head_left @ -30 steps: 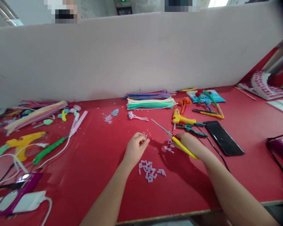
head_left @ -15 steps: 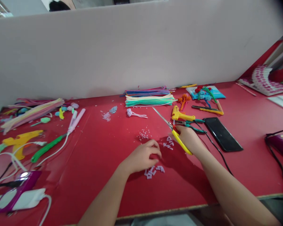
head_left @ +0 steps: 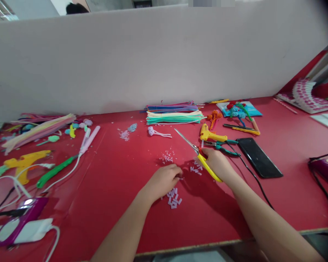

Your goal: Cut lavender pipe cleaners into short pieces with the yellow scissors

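Observation:
My right hand is closed round yellow-handled scissors, their long blades pointing up and left over the table. Low over the red tabletop, my left hand has its fingers drawn together, and a small lilac piece shows at the fingertips. Just below that hand lies a pile of short lilac pipe-cleaner pieces. More lilac pieces lie between the two hands, partly hidden by the right. Beyond the left hand are tiny pale clippings. Farther back rests a lilac pipe-cleaner flower with stems.
Bundled pipe cleaners lie by the white partition. A yellow glue gun, green-handled pliers and a black phone are at right. Another glue gun, a pink styling iron and cords occupy the left.
My left hand's fingers have closed and moved slightly left. Some lilac pieces below it now sit in a tighter pile. The scissors have shifted a little left in my right hand.

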`<move>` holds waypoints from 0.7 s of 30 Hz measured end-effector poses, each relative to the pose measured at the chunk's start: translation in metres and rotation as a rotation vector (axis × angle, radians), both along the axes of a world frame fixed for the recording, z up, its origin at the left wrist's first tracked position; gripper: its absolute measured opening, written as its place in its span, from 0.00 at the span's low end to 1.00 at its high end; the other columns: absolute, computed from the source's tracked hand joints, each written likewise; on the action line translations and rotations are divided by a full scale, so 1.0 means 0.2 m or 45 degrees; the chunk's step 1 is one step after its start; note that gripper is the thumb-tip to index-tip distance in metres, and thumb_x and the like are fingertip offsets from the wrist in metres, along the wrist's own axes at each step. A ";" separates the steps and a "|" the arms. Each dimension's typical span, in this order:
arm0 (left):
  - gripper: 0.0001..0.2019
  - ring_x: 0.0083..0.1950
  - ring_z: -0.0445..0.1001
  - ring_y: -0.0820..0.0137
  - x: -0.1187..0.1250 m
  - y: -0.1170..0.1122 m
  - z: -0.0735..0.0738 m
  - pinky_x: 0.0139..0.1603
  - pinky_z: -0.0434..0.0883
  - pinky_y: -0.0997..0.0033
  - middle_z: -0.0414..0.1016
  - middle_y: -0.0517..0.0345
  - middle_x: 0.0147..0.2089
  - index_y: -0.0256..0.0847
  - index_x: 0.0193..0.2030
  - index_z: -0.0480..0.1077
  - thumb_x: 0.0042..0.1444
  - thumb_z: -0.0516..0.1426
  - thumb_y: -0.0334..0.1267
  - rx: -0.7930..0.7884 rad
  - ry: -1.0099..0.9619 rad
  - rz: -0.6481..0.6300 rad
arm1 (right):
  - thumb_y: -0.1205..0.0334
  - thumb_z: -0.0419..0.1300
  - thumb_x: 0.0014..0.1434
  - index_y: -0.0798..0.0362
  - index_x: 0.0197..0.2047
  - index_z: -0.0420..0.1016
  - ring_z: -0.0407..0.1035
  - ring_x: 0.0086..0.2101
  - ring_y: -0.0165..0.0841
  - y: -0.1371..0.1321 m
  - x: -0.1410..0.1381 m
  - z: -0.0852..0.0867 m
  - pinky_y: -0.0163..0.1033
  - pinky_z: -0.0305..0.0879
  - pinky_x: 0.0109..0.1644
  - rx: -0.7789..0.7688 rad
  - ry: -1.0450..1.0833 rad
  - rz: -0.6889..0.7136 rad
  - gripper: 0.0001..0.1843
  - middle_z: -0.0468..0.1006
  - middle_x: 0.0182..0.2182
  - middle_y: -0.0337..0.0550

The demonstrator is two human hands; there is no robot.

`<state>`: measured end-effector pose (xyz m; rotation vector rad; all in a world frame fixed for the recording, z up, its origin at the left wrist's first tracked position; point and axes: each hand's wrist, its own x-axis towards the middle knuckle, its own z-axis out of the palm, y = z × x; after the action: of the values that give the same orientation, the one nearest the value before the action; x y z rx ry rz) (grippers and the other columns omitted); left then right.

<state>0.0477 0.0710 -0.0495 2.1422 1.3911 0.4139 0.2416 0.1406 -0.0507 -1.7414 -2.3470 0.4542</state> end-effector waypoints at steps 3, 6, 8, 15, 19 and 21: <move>0.10 0.35 0.66 0.72 -0.02 0.01 0.00 0.37 0.61 0.74 0.68 0.58 0.35 0.42 0.33 0.66 0.46 0.48 0.27 -0.033 -0.093 0.051 | 0.48 0.48 0.49 0.55 0.28 0.68 0.62 0.21 0.29 0.00 0.00 -0.01 0.31 0.43 0.21 -0.007 -0.001 0.016 0.19 0.71 0.21 0.44; 0.12 0.36 0.66 0.72 -0.02 0.01 0.01 0.37 0.61 0.74 0.68 0.59 0.35 0.42 0.34 0.66 0.45 0.47 0.25 -0.074 -0.179 0.068 | 0.48 0.47 0.50 0.55 0.28 0.68 0.62 0.20 0.28 0.00 0.00 -0.01 0.31 0.43 0.21 0.002 0.000 0.033 0.19 0.71 0.21 0.44; 0.13 0.35 0.66 0.72 -0.03 0.01 0.01 0.36 0.61 0.75 0.68 0.59 0.35 0.43 0.35 0.66 0.44 0.48 0.25 -0.086 -0.189 0.093 | 0.49 0.47 0.50 0.54 0.28 0.68 0.62 0.20 0.28 0.00 0.00 -0.01 0.31 0.43 0.21 0.007 -0.004 0.036 0.18 0.71 0.21 0.44; 0.05 0.33 0.66 0.72 0.02 -0.01 -0.01 0.35 0.60 0.75 0.65 0.58 0.34 0.41 0.31 0.66 0.46 0.51 0.32 0.009 0.040 0.073 | 0.52 0.48 0.50 0.55 0.27 0.67 0.63 0.21 0.29 -0.01 -0.02 0.00 0.31 0.42 0.21 0.003 -0.012 0.063 0.16 0.71 0.21 0.45; 0.06 0.32 0.65 0.73 0.05 -0.02 -0.02 0.33 0.60 0.75 0.65 0.57 0.33 0.40 0.29 0.66 0.48 0.49 0.30 -0.011 0.029 0.132 | 0.54 0.49 0.49 0.55 0.26 0.67 0.62 0.21 0.29 -0.02 -0.02 0.00 0.31 0.42 0.21 0.013 0.009 0.059 0.13 0.71 0.20 0.44; 0.05 0.32 0.65 0.72 0.06 -0.01 -0.01 0.33 0.60 0.75 0.65 0.57 0.32 0.40 0.29 0.66 0.48 0.49 0.31 -0.024 -0.129 0.224 | 0.53 0.50 0.48 0.55 0.25 0.66 0.61 0.20 0.28 -0.03 -0.03 0.01 0.30 0.43 0.21 0.004 0.072 0.056 0.13 0.70 0.19 0.43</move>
<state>0.0602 0.0680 -0.0512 1.9620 1.5243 0.5661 0.2353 0.1353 -0.0495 -1.6561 -2.3492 0.5001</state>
